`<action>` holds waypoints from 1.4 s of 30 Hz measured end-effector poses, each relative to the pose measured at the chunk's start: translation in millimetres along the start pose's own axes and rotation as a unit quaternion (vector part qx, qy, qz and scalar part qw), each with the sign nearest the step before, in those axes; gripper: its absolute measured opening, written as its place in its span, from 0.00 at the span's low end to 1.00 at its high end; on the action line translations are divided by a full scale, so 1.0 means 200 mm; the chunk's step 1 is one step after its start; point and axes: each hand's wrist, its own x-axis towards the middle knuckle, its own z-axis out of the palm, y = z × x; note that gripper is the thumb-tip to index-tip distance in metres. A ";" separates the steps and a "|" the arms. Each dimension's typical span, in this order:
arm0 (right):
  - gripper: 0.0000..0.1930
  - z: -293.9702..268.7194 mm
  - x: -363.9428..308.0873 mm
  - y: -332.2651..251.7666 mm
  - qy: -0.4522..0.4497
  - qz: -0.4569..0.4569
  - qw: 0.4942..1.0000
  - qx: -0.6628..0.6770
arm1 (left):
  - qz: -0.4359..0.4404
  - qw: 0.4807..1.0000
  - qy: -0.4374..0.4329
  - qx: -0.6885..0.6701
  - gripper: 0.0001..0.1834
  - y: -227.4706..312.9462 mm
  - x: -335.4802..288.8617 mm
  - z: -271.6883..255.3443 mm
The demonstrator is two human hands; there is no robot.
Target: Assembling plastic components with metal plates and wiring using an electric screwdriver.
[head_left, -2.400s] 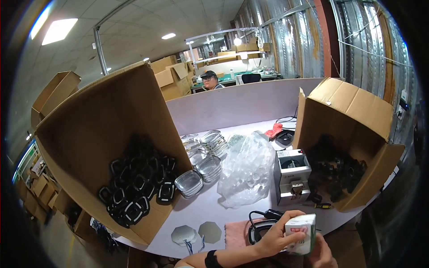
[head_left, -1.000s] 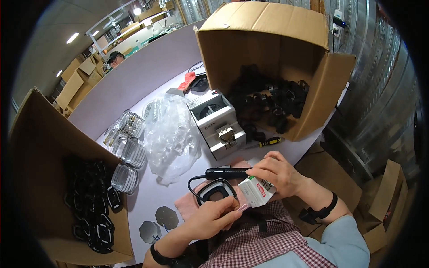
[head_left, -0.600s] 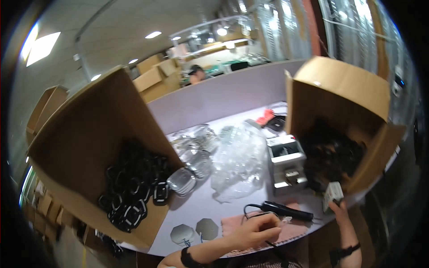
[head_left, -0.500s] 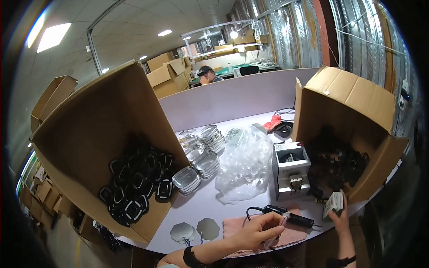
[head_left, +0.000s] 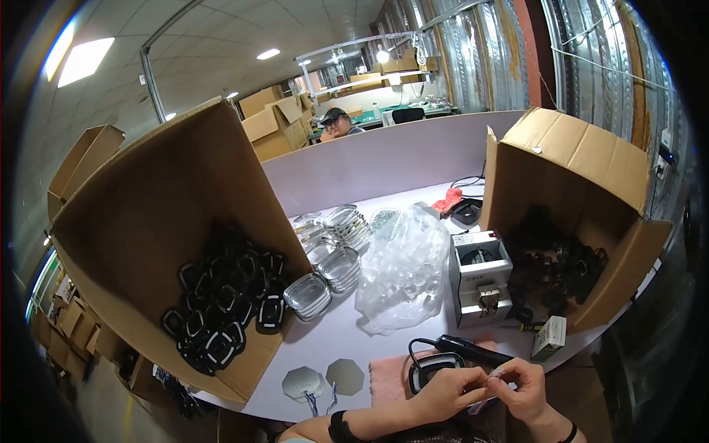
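Note:
My left hand (head_left: pixel 452 393) and my right hand (head_left: pixel 523 390) meet at the front of the table, fingertips pinched around a tiny pale piece (head_left: pixel 495 374), too small to name. Just past the left fingers lies a black rounded housing (head_left: pixel 437 363) with a light rim, partly hidden by that hand. A black corded electric screwdriver (head_left: pixel 470 349) lies behind the hands, its right end covered by the right fingers. Both tools and housing rest on a pink cloth (head_left: pixel 385 380). Beyond the right hand stands a small white and green box (head_left: pixel 549 337), touched by neither hand.
A cardboard box of black housings (head_left: pixel 151 214) stands left, another box (head_left: pixel 583 159) of dark parts right. Between are stacked clear lenses (head_left: pixel 309 294), a plastic bag (head_left: pixel 402 277) and a grey machine (head_left: pixel 480 284). Two octagonal plates (head_left: pixel 345 377) lie in front. A person (head_left: pixel 337 124) sits beyond the partition.
My right hand has let go of the small box and come left to meet my left hand, which shifted slightly right. The black housing now shows beside the screwdriver. The far person's head lifted.

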 end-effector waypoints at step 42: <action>0.22 -0.06 -0.10 -0.20 0.118 0.031 0.981 0.151 | 0.074 0.984 -0.103 0.128 0.12 0.12 0.02 0.08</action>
